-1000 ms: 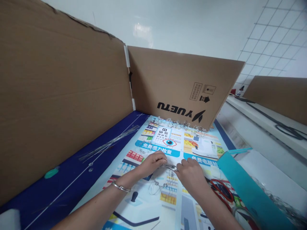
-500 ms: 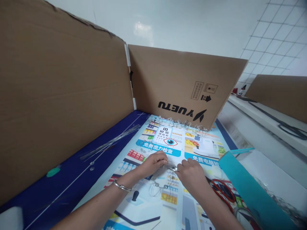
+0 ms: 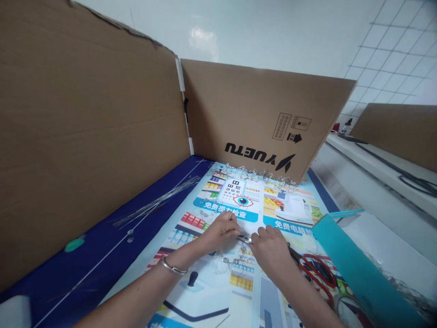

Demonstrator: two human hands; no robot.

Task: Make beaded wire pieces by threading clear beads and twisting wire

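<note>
My right hand [image 3: 269, 248] is closed around small metal pliers [image 3: 244, 238], whose jaws point left toward my other hand. My left hand [image 3: 220, 232] is pinched at the jaw tips, on something too small to make out, probably thin wire. Below the two hands hangs or lies a tangle of thin wire loops with clear beads [image 3: 226, 260], over the printed poster sheet [image 3: 205, 291]. A silver bracelet [image 3: 175, 269] circles my left wrist.
Cardboard panels [image 3: 266, 114] stand behind and left. Clear beaded wire pieces [image 3: 269, 176] line the back panel's foot. Straight wires [image 3: 159, 200] lie left. Red-handled scissors [image 3: 319, 269] and a teal box [image 3: 362, 269] holding wire pieces are at right.
My left hand has shifted slightly and its fingers have turned at the plier tips. The wire loops below have moved a little. My right hand keeps its hold on the pliers.
</note>
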